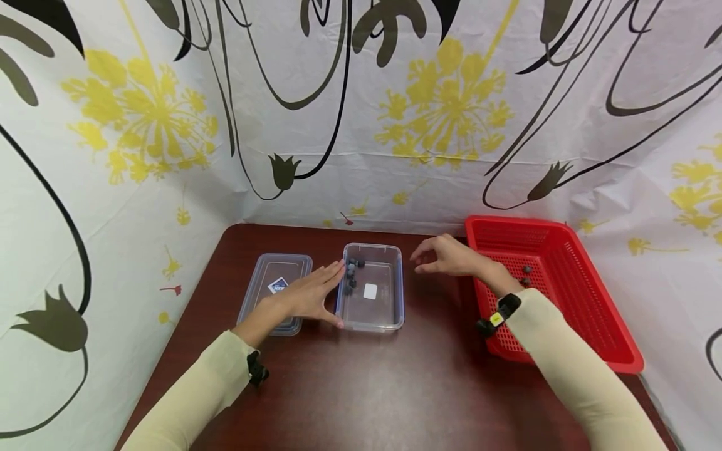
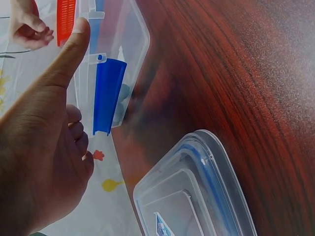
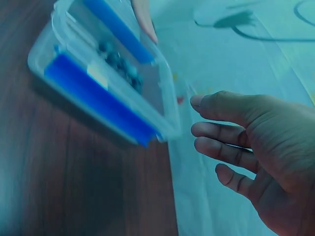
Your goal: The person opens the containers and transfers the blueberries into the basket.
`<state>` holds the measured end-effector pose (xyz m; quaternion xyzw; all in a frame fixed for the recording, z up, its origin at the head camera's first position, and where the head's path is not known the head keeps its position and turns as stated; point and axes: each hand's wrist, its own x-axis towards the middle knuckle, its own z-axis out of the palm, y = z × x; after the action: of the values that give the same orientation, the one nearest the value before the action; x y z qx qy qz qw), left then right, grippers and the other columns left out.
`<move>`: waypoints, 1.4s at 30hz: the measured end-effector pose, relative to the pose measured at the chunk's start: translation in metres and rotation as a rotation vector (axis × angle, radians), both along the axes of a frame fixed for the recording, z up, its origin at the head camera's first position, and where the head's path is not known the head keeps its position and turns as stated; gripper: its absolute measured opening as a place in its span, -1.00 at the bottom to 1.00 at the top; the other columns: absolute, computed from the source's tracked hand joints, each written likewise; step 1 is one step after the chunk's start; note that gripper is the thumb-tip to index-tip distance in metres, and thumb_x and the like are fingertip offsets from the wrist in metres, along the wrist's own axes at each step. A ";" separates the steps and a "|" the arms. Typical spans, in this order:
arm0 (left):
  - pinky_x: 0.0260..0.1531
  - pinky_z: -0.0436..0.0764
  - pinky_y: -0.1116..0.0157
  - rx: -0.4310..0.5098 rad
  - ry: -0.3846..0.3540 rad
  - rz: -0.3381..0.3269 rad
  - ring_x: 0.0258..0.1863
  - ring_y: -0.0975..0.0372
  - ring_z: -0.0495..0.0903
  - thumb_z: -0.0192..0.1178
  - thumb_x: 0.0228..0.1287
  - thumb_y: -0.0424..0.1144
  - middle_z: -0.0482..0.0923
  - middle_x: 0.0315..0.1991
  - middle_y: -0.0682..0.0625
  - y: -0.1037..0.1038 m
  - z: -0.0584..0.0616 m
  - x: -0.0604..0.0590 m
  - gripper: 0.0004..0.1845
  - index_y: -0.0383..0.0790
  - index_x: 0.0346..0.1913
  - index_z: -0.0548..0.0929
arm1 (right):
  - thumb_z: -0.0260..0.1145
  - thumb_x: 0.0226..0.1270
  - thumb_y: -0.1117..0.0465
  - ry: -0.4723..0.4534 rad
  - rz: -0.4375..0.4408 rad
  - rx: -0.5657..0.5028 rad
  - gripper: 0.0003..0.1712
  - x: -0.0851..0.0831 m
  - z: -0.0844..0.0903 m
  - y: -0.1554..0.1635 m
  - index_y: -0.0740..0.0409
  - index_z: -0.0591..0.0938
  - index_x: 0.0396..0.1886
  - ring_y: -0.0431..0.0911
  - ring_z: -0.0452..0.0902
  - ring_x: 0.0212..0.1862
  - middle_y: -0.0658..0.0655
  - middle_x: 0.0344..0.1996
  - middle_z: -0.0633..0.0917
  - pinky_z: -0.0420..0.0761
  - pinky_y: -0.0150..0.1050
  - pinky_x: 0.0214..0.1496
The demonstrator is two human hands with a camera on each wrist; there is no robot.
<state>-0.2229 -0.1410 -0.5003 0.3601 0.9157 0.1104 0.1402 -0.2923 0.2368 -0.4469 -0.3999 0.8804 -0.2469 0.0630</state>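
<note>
Left hand [image 1: 309,292] isn't actually grabbing anything – the fingers are stretched out along the left side of the clear box [image 1: 389,307], with the thumb spread toward the near corner. Looks to me like a steadying touch so the box doesn't skate around, though I can't swear how firm the contact is. Flat fingers would make sense there: they brace the wall and leave the top uncovered.

Right hand [image 1: 447,255] is in the air off the box's other side, fingers loosely bent with nothing in them. The box sits right between the two sets of fingertips – touching or just beside the left ones, a small gap from the right ones. Handy spot, since either hand can get to it.

Inside, the small dark pieces [image 1: 351,275] bunch up along the wall nearest the left fingertips. I can't tell what they are. The blue clip [image 2: 109,96] beside the left thumb hangs down, so nothing's fastened.

The lid [image 1: 276,269] lies flat on the table [image 1: 350,388] beyond the left fingers, partly under that hand in the head view; my guess is it's parked there to keep the box top free. The red basket [image 1: 586,300] is behind the right fingers, under the forearm, with two dark bits [image 1: 527,269] in sight – easy reach for that arm, I'd say.
</note>
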 end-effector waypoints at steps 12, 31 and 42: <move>0.66 -0.04 -0.01 -0.002 -0.026 0.014 0.73 0.02 -0.22 0.37 0.11 0.53 -0.33 0.76 -0.14 -0.002 -0.001 -0.001 0.44 -0.26 0.73 -0.18 | 0.59 0.28 0.22 -0.108 0.084 -0.006 -0.70 0.002 -0.036 -0.089 0.28 0.81 -0.06 -0.19 0.72 -0.22 0.15 -0.22 0.84 0.78 -0.07 -0.06; 0.65 -0.01 -0.05 0.011 -0.027 0.020 0.73 0.00 -0.19 0.41 0.13 0.48 -0.30 0.76 -0.17 -0.002 0.000 0.000 0.43 -0.32 0.72 -0.15 | 0.62 0.20 0.22 -0.088 -0.004 -0.013 -0.73 0.004 -0.090 -0.132 0.22 0.82 -0.13 -0.26 0.71 -0.31 0.02 -0.35 0.82 0.72 -0.33 -0.21; 0.65 0.01 -0.04 0.024 -0.011 0.009 0.72 -0.01 -0.17 0.42 0.12 0.47 -0.29 0.75 -0.18 -0.001 -0.002 0.000 0.42 -0.34 0.71 -0.12 | 0.66 0.15 0.23 -0.007 -0.053 0.031 -0.79 0.016 -0.092 -0.146 0.18 0.83 -0.25 -0.25 0.67 -0.37 -0.03 -0.45 0.80 0.68 -0.33 -0.20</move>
<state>-0.2227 -0.1417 -0.5028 0.3569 0.9151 0.1241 0.1405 -0.2761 0.0907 -0.5392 -0.3743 0.8942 -0.2364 0.0657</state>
